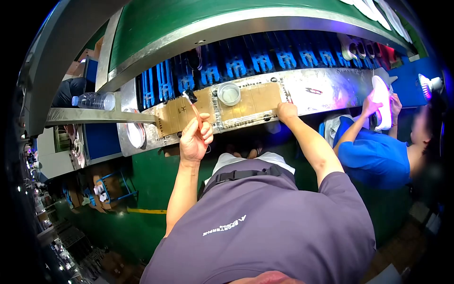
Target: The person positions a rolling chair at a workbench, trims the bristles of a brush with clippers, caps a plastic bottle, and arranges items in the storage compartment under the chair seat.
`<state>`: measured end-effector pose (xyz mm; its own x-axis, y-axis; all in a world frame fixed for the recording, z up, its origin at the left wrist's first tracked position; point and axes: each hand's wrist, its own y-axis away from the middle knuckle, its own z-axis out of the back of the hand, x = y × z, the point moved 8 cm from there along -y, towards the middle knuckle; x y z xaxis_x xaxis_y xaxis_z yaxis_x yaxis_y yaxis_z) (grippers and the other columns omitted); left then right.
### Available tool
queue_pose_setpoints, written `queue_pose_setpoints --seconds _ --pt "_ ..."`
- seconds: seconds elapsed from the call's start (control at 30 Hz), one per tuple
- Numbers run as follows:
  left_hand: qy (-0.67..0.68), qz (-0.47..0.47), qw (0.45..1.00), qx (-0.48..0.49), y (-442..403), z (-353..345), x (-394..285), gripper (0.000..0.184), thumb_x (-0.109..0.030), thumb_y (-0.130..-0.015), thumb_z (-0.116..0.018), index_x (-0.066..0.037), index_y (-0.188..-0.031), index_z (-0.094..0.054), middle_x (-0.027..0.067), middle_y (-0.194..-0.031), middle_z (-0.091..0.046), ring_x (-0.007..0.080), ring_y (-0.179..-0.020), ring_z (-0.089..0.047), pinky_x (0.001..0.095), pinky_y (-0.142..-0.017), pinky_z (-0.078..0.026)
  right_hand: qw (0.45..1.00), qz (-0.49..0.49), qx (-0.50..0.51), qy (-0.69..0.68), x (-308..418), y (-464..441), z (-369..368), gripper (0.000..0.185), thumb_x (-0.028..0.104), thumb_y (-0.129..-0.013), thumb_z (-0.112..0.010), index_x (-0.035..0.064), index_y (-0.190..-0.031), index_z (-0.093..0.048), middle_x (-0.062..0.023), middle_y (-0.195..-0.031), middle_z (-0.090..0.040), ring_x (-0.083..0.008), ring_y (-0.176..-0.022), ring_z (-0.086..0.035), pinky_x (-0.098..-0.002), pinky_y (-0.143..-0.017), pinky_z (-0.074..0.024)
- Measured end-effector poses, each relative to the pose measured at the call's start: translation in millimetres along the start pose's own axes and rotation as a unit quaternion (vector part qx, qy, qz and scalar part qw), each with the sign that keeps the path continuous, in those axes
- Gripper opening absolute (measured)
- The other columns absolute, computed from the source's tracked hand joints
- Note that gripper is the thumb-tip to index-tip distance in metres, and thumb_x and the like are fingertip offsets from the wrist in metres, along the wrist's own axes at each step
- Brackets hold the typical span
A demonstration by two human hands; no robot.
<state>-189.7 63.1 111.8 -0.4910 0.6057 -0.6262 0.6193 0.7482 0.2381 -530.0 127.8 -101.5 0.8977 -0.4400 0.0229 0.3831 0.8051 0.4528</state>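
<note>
My left hand (pixel 196 138) is closed around the thin handle of a brush (pixel 194 105), held upright above the front of the bench. The brush's dark tip is near the blue racks. A round translucent tub (pixel 229 94) with pale contents sits on the cardboard (pixel 250 100) covering the bench, to the right of the brush. My right hand (pixel 287 111) is curled at the cardboard's right end, by the bench's front edge; whether anything is inside its fingers is hidden.
Blue racks (pixel 235 64) line the back of the metal bench (pixel 331 90). A small red-and-dark item (pixel 313 91) lies to the right. Beyond it, a person in blue (pixel 373 161) holds a white shoe (pixel 382 102). At left are a plastic bottle (pixel 94 101) and pale shoe (pixel 135 135).
</note>
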Motion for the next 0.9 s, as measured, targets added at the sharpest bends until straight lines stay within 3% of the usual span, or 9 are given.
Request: queue_pose_setpoints --seconds 0.13,0.33,0.5,0.6,0.67,0.77,0.8,0.87,0.9 --pt "-0.037 0.006 0.999 -0.022 2 -1 6 0.031 -0.023 -0.106 -0.049 0.001 -0.122 -0.06 0.0007 -0.08 -0.048 0.0108 -0.07 -0.045 0.023 -0.057 -0.037 0.997 -0.034 -0.025 -0.069 6 -2 22 0.029 0.029 -0.089 -0.059 0.0059 -0.095 -0.076 -0.0182 -0.099 -0.075 -0.0324 -0.096 -0.073 -0.043 -0.084 -0.0576" --pt "-0.068 -0.004 0.997 -0.045 9 -5 4 0.025 -0.02 -0.104 -0.053 0.0 -0.117 -0.06 -0.0002 -0.082 -0.05 0.01 -0.072 -0.046 0.0232 -0.058 -0.039 0.991 -0.042 0.017 -0.129 -11 -1 -8 0.033 0.029 -0.087 -0.06 0.0032 -0.101 -0.075 -0.0222 -0.101 -0.073 -0.0371 -0.096 -0.072 -0.0469 -0.086 -0.0562" --pt "-0.068 -0.051 0.993 -0.076 22 -10 -9 0.021 -0.018 -0.103 -0.057 -0.002 -0.113 -0.064 0.0017 -0.085 -0.056 0.0112 -0.076 -0.054 0.0229 -0.058 -0.042 0.999 0.045 -0.007 0.0 3 8 7 0.024 0.018 -0.083 -0.06 0.0046 -0.097 -0.075 -0.0218 -0.093 -0.074 -0.0382 -0.093 -0.072 -0.0472 -0.082 -0.0571" --pt "-0.057 -0.072 0.992 -0.082 28 -5 -11 0.021 -0.018 -0.103 -0.057 -0.002 -0.112 -0.065 0.0018 -0.085 -0.058 0.0116 -0.076 -0.055 0.024 -0.059 -0.044 0.992 0.071 -0.08 -0.071 11 -2 25 0.027 0.027 -0.088 -0.06 0.0046 -0.098 -0.07 -0.0209 -0.096 -0.072 -0.0408 -0.088 -0.07 -0.0501 -0.079 -0.0562" --pt "-0.045 -0.081 0.991 -0.099 32 -3 -11 0.021 -0.017 -0.103 -0.056 -0.001 -0.114 -0.065 0.0023 -0.085 -0.057 0.0132 -0.077 -0.055 0.0245 -0.059 -0.044 0.964 0.113 -0.199 -0.136 22 15 50 0.029 0.021 -0.088 -0.06 0.0024 -0.111 -0.061 -0.0227 -0.109 -0.067 -0.0418 -0.093 -0.068 -0.0523 -0.079 -0.0554" --pt "-0.059 -0.084 0.99 -0.101 36 0 -6 0.022 -0.019 -0.103 -0.055 -0.002 -0.114 -0.063 0.003 -0.085 -0.054 0.0142 -0.077 -0.052 0.0253 -0.061 -0.045 0.984 0.081 -0.13 -0.088 38 13 3 0.036 0.018 -0.088 -0.063 0.002 -0.118 -0.05 -0.0232 -0.115 -0.061 -0.043 -0.098 -0.066 -0.0538 -0.083 -0.0539" --pt "-0.061 -0.083 0.99 -0.099 36 0 -4 0.022 -0.019 -0.103 -0.055 -0.002 -0.114 -0.063 0.003 -0.085 -0.054 0.0142 -0.077 -0.052 0.0255 -0.061 -0.045 0.977 0.136 -0.122 -0.111 48 25 8 0.03 0.019 -0.09 -0.06 0.0014 -0.113 -0.054 -0.0228 -0.113 -0.062 -0.0428 -0.098 -0.066 -0.0535 -0.083 -0.0544" --pt "-0.063 -0.086 0.989 -0.101 37 0 -2 0.022 -0.019 -0.104 -0.054 -0.002 -0.114 -0.063 0.0029 -0.084 -0.054 0.0143 -0.077 -0.052 0.0259 -0.062 -0.045 0.976 0.146 -0.108 -0.124 50 37 25 0.024 0.019 -0.091 -0.058 0.0001 -0.105 -0.059 -0.0238 -0.108 -0.063 -0.0426 -0.097 -0.066 -0.054 -0.082 -0.0538" --pt "-0.059 -0.085 0.99 -0.1 37 0 -1 0.022 -0.019 -0.104 -0.054 -0.002 -0.114 -0.063 0.0029 -0.085 -0.054 0.0147 -0.076 -0.052 0.0264 -0.062 -0.044 0.977 0.103 -0.106 -0.154 36 28 24 0.022 0.018 -0.091 -0.058 -0.0002 -0.103 -0.061 -0.0244 -0.105 -0.064 -0.0429 -0.098 -0.066 -0.0538 -0.083 -0.0533"
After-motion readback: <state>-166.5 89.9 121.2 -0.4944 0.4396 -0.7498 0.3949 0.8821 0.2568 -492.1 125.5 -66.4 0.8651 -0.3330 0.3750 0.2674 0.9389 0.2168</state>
